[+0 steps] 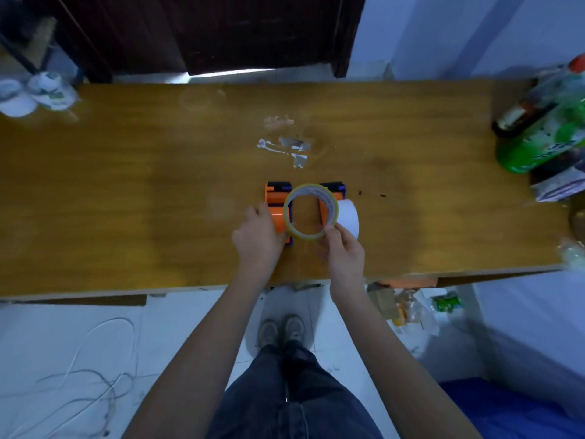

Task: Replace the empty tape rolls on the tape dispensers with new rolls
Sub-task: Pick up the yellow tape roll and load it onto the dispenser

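Right hand (343,250) pinches new tape roll (310,212) above two orange dispensers (274,201) mid-counter (126,185); left hand (258,236) clasps left dispenser; roll not mounted, looks like early stage, both dispensers pending

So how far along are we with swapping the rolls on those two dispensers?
Early. Nothing looks loaded yet. In hand: the right hand holds a new clear tape roll above the table, while the left hand rests on the left orange-and-blue tape dispenser. A white roll sits beside the second dispenser. Left: seating rolls on both dispensers; their spindles are hidden, so I can't confirm the empties are out.
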### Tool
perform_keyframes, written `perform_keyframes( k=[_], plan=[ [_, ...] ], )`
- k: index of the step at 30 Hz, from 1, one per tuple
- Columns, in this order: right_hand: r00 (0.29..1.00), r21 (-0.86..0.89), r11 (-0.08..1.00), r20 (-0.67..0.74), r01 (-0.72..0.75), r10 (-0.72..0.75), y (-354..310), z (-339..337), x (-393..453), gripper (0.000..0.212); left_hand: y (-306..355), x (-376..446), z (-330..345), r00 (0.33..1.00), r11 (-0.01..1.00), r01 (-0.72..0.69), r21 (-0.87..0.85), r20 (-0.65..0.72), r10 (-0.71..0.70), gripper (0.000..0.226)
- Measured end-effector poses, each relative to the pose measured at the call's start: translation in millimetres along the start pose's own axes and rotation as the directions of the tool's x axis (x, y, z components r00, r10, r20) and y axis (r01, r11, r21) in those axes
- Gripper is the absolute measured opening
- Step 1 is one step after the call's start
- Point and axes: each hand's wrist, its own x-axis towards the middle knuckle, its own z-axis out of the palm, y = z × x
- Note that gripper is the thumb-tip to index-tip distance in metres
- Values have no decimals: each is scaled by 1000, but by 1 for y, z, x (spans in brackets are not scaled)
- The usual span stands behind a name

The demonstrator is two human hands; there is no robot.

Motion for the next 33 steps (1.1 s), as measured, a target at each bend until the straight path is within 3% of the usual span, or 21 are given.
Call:
perform_keyframes(
  k=[5, 11, 13, 15, 17, 19, 24, 33],
  plan=[
    [1000, 5, 1000, -5, 11, -11, -6, 3, 4, 25, 12, 14, 2, 997, 998, 70, -9, 26, -70, 28],
    [999, 7, 1000, 30, 15, -15, -8, 12, 10, 25, -10, 17, -9, 989, 918, 131, -375, 112, -95, 44],
    [998, -10, 1000, 56, -10, 10, -10, 17, 9, 27, -20, 20, -9, 984, 800, 152, -580, 167, -66, 42],
    [995, -28, 999, 94, -31, 33, -9, 22, 8, 23, -29, 23, -11, 946, 557, 309, -771, 309, -98, 50],
    [992, -52, 998, 126, -25, 31, -9, 28, 6, 21, -37, 23, -12, 856, 286, 515, -808, 504, -116, 54],
    [991, -94, 996, 137, 3, 10, -7, 34, 4, 22, -44, 23, -9, 801, 144, 599, -788, 594, -82, 51],
    [989, -159, 987, 146, -5, 29, 1, 45, 4, 22, -55, 22, 0, 762, 5, 647, -762, 647, -25, 42],
    [984, -175, 984, 168, -31, 61, 20, 58, 3, 24, -64, 26, 11, 702, -119, 709, -695, 711, 33, 46]
  ],
)
